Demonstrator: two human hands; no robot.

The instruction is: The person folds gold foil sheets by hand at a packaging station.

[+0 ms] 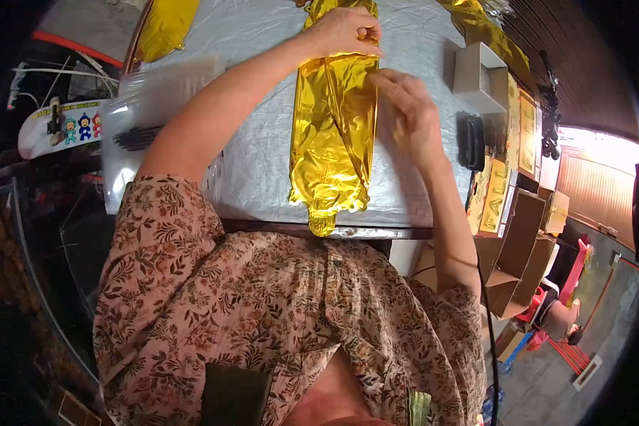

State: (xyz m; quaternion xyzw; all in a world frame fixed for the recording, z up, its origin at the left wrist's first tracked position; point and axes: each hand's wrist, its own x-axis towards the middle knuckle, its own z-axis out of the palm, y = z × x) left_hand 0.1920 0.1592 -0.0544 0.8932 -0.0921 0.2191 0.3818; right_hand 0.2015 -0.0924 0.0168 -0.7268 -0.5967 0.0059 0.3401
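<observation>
A deflated gold foil balloon (334,135) lies lengthwise on the grey-covered table (263,163), its neck hanging over the near edge. My left hand (344,32) is closed on the balloon's far part, pressing it down. My right hand (408,113) lies beside the balloon's right side, its fingertips pinching the foil's folded edge near the middle. The right thumb is hidden.
A clear plastic bag (149,113) lies at the table's left. More gold foil (163,25) sits at the far left and far right. A grey open box (479,74), a black object (471,140) and gold printed packs (493,192) are to the right. Cardboard boxes (518,248) stand below them.
</observation>
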